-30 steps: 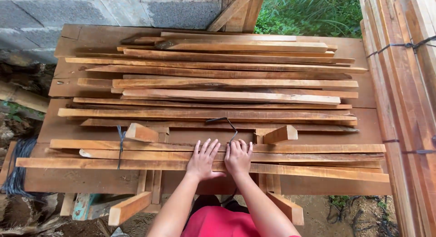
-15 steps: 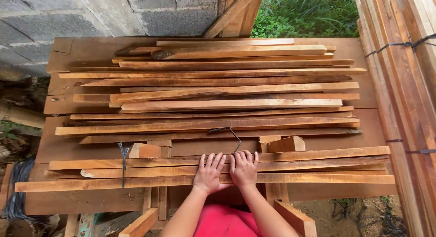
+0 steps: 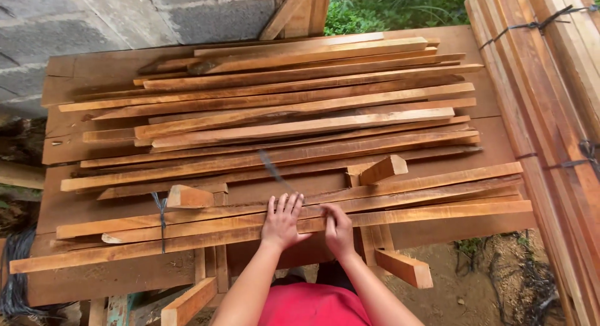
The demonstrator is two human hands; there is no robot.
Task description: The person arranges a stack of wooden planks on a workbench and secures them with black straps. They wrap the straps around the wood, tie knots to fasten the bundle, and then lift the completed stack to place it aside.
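Fingers (image 3: 289,204) of the left hand (image 3: 282,223) are spread flat on the near slats (image 3: 437,198), gripping nothing; the right hand (image 3: 337,229) is curled, pinched on a thin dark wire (image 3: 272,166) rising across the slats. The slats lie at the worktop (image 3: 94,282) front edge. The bundle is best kept pressed square while the wire is drawn snug. A wire tie (image 3: 161,216), two blocks (image 3: 382,170) and the loose pile (image 3: 300,107) crowd the space behind.
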